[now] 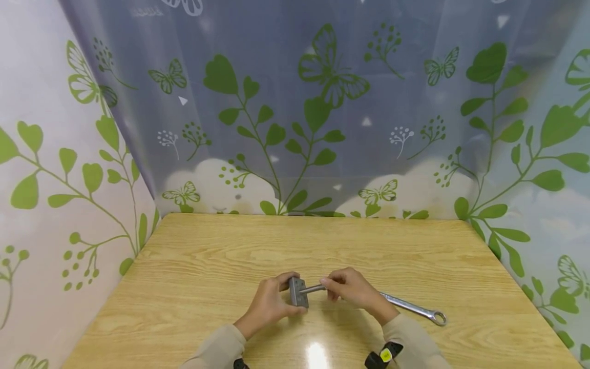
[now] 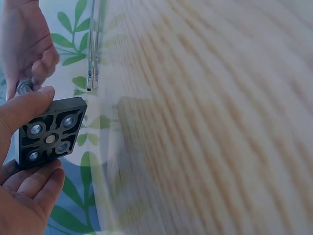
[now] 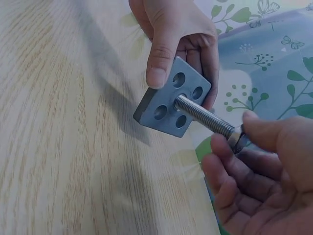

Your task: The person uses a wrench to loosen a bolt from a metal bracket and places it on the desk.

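A square grey plate [image 1: 297,298] with several holes is held by its edges in my left hand [image 1: 268,306], thumb on one edge and fingers on the opposite one. From its middle sticks a threaded bolt [image 3: 203,115]. My right hand [image 1: 352,290] pinches the hexagonal end [image 3: 237,139] of that bolt between thumb and fingers. In the left wrist view the plate's ribbed back [image 2: 52,126] shows, with a round metal end at its centre. Both hands hold the piece over the near middle of the table.
A shiny combination wrench [image 1: 412,307] lies on the wooden table [image 1: 221,246] to the right, its ring end toward the near right and its other end hidden behind my right hand. Patterned curtains [image 1: 286,169] hang at the table's back and sides.
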`<act>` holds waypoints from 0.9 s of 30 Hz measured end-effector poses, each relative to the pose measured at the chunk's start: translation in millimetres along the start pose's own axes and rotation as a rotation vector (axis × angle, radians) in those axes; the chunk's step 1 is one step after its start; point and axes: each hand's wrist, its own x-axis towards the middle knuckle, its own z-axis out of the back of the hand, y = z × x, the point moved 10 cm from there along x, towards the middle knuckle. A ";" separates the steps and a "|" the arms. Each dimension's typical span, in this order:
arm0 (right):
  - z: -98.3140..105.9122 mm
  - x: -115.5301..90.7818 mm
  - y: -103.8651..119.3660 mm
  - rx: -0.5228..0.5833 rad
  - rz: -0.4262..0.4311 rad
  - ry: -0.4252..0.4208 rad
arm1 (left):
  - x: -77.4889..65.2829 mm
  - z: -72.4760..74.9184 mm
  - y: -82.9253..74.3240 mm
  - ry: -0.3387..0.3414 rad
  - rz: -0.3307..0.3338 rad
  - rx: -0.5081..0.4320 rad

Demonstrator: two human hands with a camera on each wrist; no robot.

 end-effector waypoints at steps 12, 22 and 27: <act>6.5 -2.6 14.3 -0.053 0.146 -0.108 | -1.4 1.8 1.8 -0.006 0.009 -0.017; 0.9 -0.1 3.5 -0.055 0.081 -0.045 | -2.0 2.2 3.8 -0.003 0.012 -0.030; -9.5 -2.0 -10.3 0.069 -0.054 0.074 | -2.7 2.2 4.1 -0.006 0.008 -0.011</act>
